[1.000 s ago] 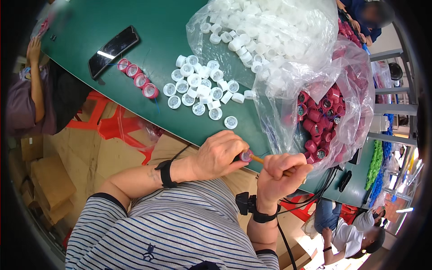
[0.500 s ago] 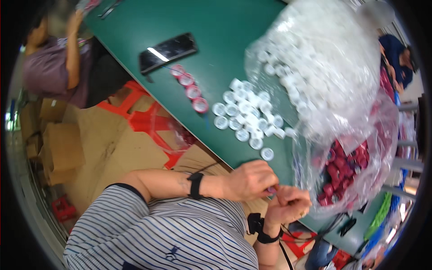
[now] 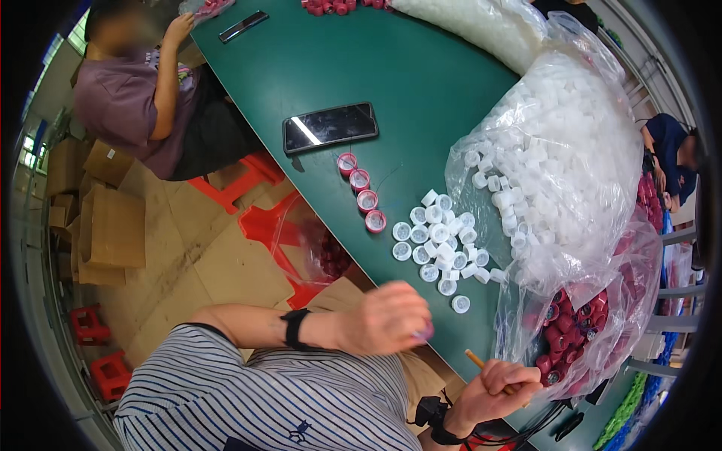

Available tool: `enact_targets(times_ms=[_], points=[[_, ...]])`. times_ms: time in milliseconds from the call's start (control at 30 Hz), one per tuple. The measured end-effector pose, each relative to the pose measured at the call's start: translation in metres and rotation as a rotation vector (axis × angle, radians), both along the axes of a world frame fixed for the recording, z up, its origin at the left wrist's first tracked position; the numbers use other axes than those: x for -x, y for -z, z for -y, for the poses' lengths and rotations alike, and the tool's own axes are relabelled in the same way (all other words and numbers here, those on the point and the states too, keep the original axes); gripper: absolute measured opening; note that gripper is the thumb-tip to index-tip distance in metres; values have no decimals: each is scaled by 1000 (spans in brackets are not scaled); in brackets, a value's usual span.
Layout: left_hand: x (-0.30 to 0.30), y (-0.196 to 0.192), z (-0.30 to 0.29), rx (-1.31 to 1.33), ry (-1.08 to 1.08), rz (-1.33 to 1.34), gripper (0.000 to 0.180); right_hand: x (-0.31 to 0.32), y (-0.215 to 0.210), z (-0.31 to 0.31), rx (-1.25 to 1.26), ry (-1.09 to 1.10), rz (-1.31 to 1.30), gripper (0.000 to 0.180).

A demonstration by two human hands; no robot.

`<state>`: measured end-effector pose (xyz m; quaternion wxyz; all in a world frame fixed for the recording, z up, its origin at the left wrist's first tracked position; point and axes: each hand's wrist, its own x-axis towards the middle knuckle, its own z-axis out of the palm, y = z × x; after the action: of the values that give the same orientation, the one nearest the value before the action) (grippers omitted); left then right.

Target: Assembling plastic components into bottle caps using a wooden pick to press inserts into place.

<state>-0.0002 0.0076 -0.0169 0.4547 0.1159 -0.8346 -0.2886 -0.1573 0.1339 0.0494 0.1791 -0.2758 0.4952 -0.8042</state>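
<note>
Since half a second ago the hands have drawn apart — then they met over one small piece near the body, now a gap shows between them. Left hand [image 3: 391, 319] sits blurred at the near edge of the green table [image 3: 421, 83], fingers curled around something small and pinkish at the fingertips; what it is cannot be told. Right hand [image 3: 496, 383] is clenched on a thin wooden stick [image 3: 476, 360], tip pointing far-left. Just beyond, loose white caps [image 3: 440, 240] lie clustered, with a row of pink-lined caps [image 3: 361, 192] to their left and a black phone [image 3: 329, 126] farther off. Right of these, a clear bag of white caps [image 3: 564, 150] slumps over red caps [image 3: 579, 316].
</note>
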Motion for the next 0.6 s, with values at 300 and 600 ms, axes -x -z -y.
enact_targets(times_ms=[300, 600], points=[[-46, 1, 74, 42, -532, 240, 42, -1, 9, 12, -101, 31, 43, 41], [-18, -9, 66, 127, -647, 190, 50, 17, -1, -7, -543, 29, -35, 19]])
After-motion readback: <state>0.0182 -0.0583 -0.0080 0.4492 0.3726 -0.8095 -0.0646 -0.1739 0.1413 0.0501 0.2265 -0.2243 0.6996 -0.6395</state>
